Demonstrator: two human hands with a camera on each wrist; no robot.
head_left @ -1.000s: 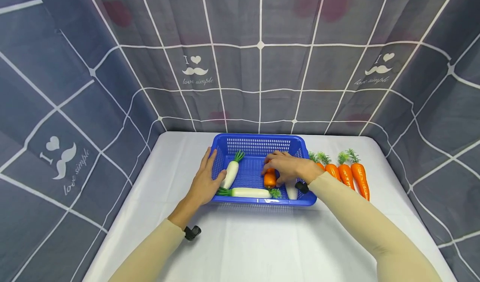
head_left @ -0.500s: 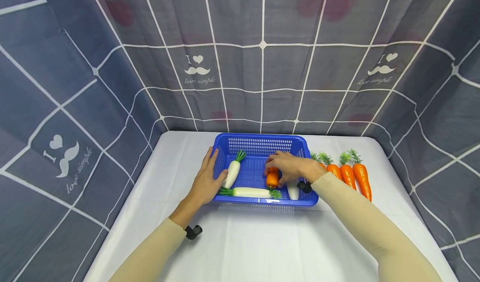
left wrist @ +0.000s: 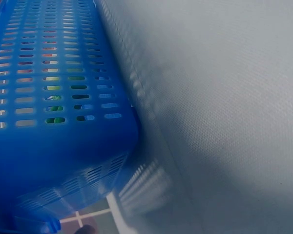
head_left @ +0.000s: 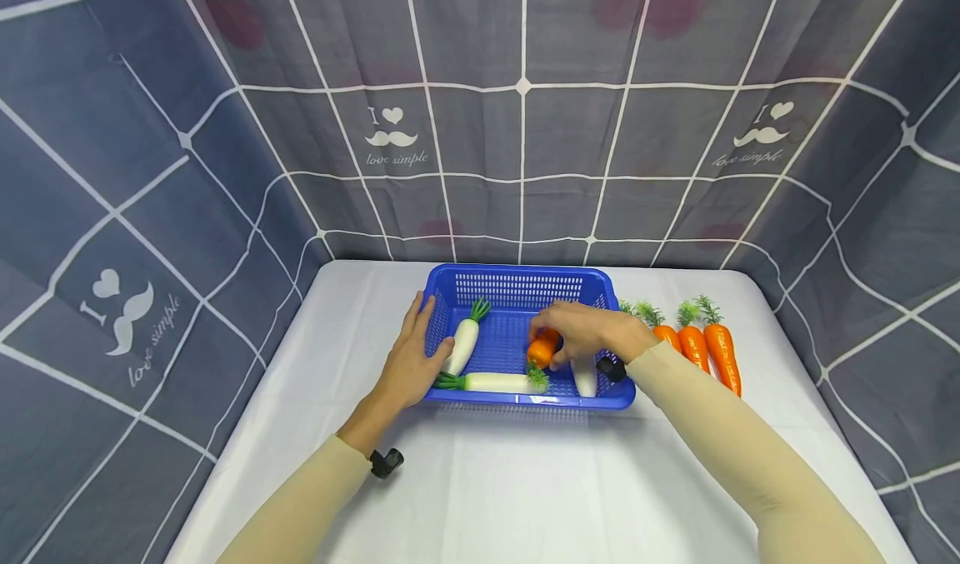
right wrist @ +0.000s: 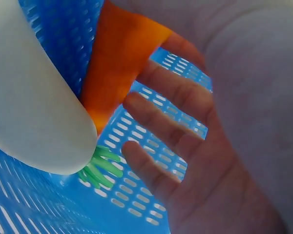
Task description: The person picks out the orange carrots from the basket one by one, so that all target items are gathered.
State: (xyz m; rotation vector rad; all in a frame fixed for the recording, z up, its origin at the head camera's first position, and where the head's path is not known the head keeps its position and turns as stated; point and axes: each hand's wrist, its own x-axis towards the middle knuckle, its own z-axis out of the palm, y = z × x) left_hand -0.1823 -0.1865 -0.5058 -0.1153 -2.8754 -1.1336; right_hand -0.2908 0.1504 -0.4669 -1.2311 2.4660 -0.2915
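In the head view a blue plastic basket (head_left: pixel 517 271) sits on the table. My right hand (head_left: pixel 581 329) reaches inside it and grips an orange carrot (head_left: pixel 543 351), whose leafy top points toward the near wall. The right wrist view shows the carrot (right wrist: pixel 119 61) at the fingertips, beside a white radish (right wrist: pixel 36 97). My left hand (head_left: pixel 407 368) rests along the basket's left rim with straight fingers. Two white radishes with green tops lie in the basket, one upright radish (head_left: pixel 462 346) at left and one crosswise radish (head_left: pixel 497 383) along the near wall.
Several carrots (head_left: pixel 693 349) lie in a row on the white tablecloth (head_left: pixel 495 481), just right of the basket. Dark checked curtains (head_left: pixel 480 131) stand behind and at both sides of the table. The left wrist view shows the basket's slotted outer wall (left wrist: pixel 58 146).
The carrot in my right hand has turned, its leafy end swinging left along the near radish. My left hand stays at the basket's rim.
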